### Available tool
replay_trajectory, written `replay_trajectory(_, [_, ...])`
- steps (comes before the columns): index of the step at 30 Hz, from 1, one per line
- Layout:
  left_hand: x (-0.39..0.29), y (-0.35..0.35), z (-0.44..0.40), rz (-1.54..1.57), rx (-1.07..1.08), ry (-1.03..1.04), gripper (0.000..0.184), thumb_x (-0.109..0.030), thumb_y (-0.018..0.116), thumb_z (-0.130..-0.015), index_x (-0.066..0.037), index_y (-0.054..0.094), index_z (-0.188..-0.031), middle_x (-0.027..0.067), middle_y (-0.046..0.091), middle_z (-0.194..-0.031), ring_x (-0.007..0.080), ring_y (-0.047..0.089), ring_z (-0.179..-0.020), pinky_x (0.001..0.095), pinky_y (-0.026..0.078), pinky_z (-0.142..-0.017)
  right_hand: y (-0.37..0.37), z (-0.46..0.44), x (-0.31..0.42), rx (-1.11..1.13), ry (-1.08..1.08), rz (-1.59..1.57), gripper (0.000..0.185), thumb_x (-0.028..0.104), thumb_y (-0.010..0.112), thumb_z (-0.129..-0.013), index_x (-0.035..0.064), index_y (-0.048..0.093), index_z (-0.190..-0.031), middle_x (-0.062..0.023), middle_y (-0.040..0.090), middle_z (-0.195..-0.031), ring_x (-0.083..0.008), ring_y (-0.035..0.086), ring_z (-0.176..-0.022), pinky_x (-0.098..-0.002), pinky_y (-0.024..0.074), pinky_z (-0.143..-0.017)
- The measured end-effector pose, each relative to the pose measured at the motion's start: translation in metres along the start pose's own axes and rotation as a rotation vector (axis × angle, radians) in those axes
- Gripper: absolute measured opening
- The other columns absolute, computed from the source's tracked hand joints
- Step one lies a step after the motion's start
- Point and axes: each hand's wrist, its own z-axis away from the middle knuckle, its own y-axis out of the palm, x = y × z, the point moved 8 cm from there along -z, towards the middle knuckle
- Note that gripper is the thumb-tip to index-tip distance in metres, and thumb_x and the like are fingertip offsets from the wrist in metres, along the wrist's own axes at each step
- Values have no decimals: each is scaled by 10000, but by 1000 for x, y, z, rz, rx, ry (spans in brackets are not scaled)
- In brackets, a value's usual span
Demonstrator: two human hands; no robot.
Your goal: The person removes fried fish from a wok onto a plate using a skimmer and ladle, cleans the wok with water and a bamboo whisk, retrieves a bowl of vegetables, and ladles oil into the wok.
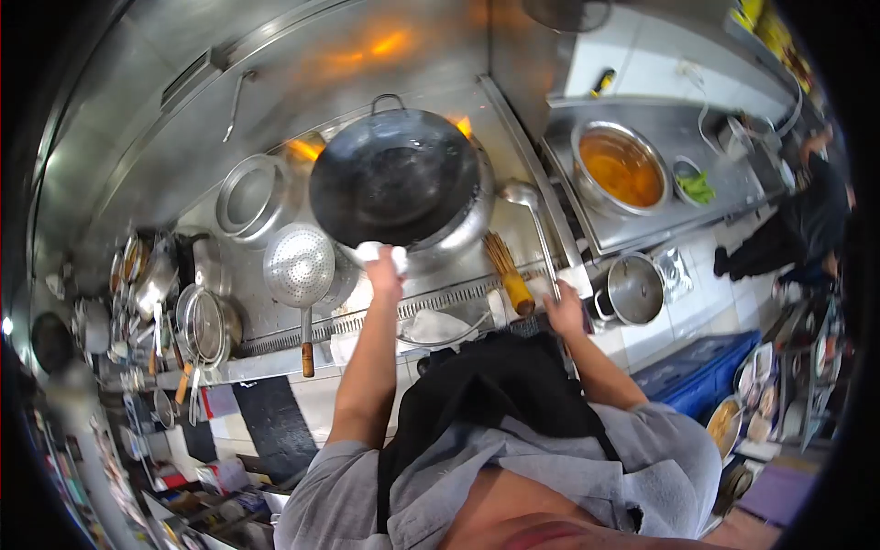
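Observation:
A large black wok (396, 179) sits over a lit burner, with flames showing behind its far rim. My left hand (385, 266) is closed on a folded white cloth (369, 250) at the wok's near edge; whatever part of the wok lies under the cloth is hidden. My right hand (565, 312) is closed around the lower end of the handle of a long metal ladle (521, 192). The ladle's bowl rests to the right of the wok. Between the ladle and the wok lies a bamboo brush (508, 275) with a yellow handle.
Left of the wok are a perforated skimmer (301, 265) and a metal bowl (249, 196). To the right stand a pot of orange liquid (620, 169), a small bowl of greens (697, 187) and a steel pot (632, 289). Another person (797, 229) is at far right.

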Motion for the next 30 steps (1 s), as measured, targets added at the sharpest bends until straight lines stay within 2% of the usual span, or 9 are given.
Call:
replay_trajectory(6, [27,-31,15,116,567,-294,465,-537,443,-1012,-109,586,-1126,42,655,-872,166,624,-689,320,434,-488,22,49,-87,183,99,-49,461,145,699,-736,8,449,-1099,-264,603,-903,-486,598,-863,-535,475,-790])
replay_trajectory(8, [13,-100,17,62,392,-218,480,-522,451,-1013,-84,588,-1156,48,659,-885,162,627,-695,314,446,-495,-3,48,-44,198,299,-123,308,81,613,-752,7,487,-1024,-215,566,-819,-400,589,-764,-477,482,-728])
replay_trajectory(11, [-8,-217,25,176,173,-133,474,-481,496,-1008,-61,552,-1220,45,652,-944,152,623,-715,298,480,-532,-31,59,34,8,119,-51,267,74,580,-740,-1,480,-975,-202,547,-769,-419,581,-733,-496,464,-703])
replay_trajectory(14, [-16,-324,35,242,-73,29,443,-412,495,-1025,-42,506,-1268,63,642,-1016,161,632,-764,321,515,-597,12,15,94,236,84,-223,245,91,559,-806,21,468,-1022,-147,539,-711,-308,614,-666,-445,480,-602])
replay_trajectory(17, [-20,-379,48,331,-174,77,444,-403,497,-1026,-31,512,-1267,53,643,-998,145,610,-759,297,496,-610,83,-29,252,588,-86,-872,450,11,575,-885,112,396,-1286,-33,516,-737,-131,555,-526,-291,472,-444])
replay_trajectory(19, [-22,-398,53,359,-179,110,425,-349,517,-1025,-25,502,-1298,63,624,-1064,143,608,-863,284,502,-693,94,-53,386,556,-232,-558,747,-21,540,-897,163,175,-1523,-37,514,-765,-132,537,-515,-293,445,-402])
replay_trajectory(22, [-22,-404,61,303,-157,142,437,-345,530,-1020,-20,497,-1310,63,614,-1088,141,595,-886,286,495,-715,158,-70,526,754,-173,-696,779,-25,541,-868,152,201,-1546,-45,516,-736,-126,482,-455,-294,393,-384])
replay_trajectory(24, [-33,-399,78,262,-206,191,445,-346,552,-1007,-21,502,-1307,52,607,-1082,128,573,-892,296,479,-762,204,-63,599,791,-173,-764,758,-18,551,-857,132,243,-1533,-107,596,-966,-161,568,-590,-298,457,-449])
replay_trajectory(30, [-5,-406,103,231,-162,59,406,-321,548,-1009,-29,513,-1288,49,608,-1070,125,574,-878,294,485,-732,374,-98,707,447,-480,-89,755,-58,495,-784,-44,238,-1494,-192,634,-971,-287,642,-665,-418,527,-507])
